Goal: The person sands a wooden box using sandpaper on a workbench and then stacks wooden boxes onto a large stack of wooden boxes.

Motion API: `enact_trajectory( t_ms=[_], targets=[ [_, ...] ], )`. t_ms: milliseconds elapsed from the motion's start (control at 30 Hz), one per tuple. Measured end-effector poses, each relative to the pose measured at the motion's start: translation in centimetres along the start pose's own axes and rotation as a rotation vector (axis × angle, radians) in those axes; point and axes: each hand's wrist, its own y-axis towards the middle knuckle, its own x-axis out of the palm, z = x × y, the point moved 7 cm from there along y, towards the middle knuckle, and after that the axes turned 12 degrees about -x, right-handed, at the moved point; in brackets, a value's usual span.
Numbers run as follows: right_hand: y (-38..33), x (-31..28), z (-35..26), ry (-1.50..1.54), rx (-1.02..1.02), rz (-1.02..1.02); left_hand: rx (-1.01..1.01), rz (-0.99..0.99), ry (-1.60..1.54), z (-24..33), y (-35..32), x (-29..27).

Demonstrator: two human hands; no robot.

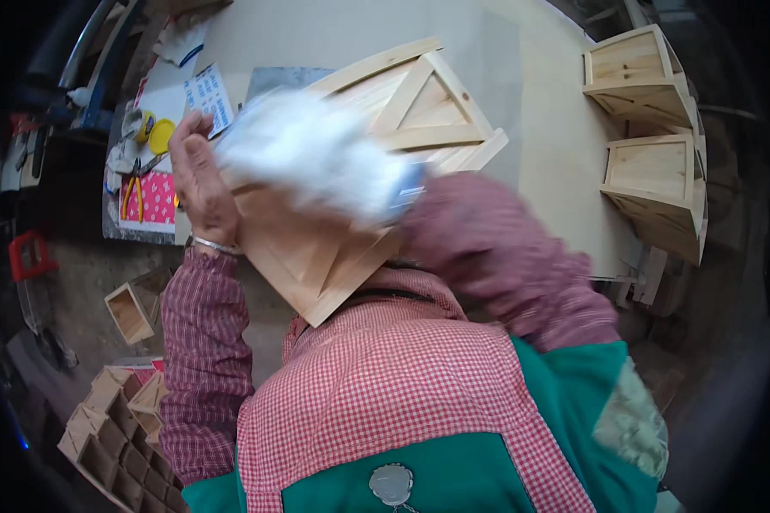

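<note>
While the left hand (204, 179), fingers extended, seemingly steadies the diagonal-braced wooden box (312, 256), the gloved right hand (316, 154) is unreadably blurred.

Pale wooden crate (291, 244), diagonally braced, tilted, partly hidden

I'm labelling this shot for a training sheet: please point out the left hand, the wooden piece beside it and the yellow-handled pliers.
Left hand (205, 188): head view, middle of the hand.
Wooden piece (281, 239): head view, its flat panel.
Yellow-handled pliers (127, 198): head view, one handle.
</note>
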Motion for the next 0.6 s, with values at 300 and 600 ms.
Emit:
enact_trajectory(
  t_ms=[300, 600],
  targets=[
    [-16.6, -4.9, 15.6, -0.594, -0.028, -0.437, 0.007, 0.004, 0.183, 0.7, -0.2, 0.9],
    [-6.9, 4.5, 11.1, 0.059, -0.265, -0.106, -0.027, 0.021, 0.197, 0.3, -0.4, 0.2]
  ],
)
